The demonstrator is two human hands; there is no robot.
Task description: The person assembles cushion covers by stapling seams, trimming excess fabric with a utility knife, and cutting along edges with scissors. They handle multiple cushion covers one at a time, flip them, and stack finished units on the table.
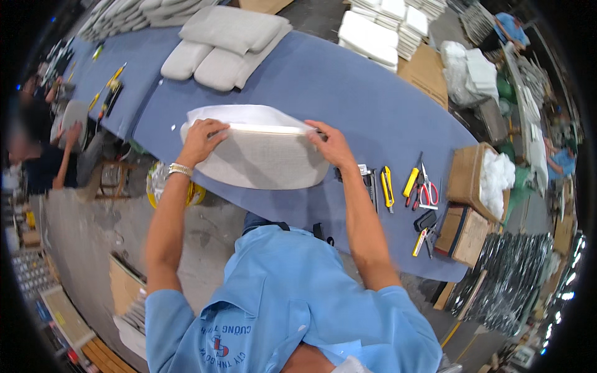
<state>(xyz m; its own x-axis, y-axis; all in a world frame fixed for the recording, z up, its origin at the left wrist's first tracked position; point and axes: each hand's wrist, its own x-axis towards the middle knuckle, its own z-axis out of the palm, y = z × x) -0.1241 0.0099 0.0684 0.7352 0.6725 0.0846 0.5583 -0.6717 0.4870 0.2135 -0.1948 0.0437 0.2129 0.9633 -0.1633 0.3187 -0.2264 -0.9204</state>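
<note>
A grey fabric cushion (261, 161) lies on the blue-covered table right in front of me, its curved side toward my body. Along its far edge runs a pale straight strip (270, 129), and beyond that a white cloth flap (242, 114) spreads out. My left hand (202, 142) pinches the left end of this edge, thumb and fingers closed on it. At the other end my right hand (331, 147) grips the same edge, with its fingertips partly hidden. The edge is stretched roughly straight between both hands.
Right of the cushion lie a yellow utility knife (387, 188), red-handled scissors (429, 191) and other hand tools. A cardboard box of white stuffing (494, 186) stands at the table's right edge. Grey cushions (230, 37) are piled at the back left. A person (46, 149) sits at far left.
</note>
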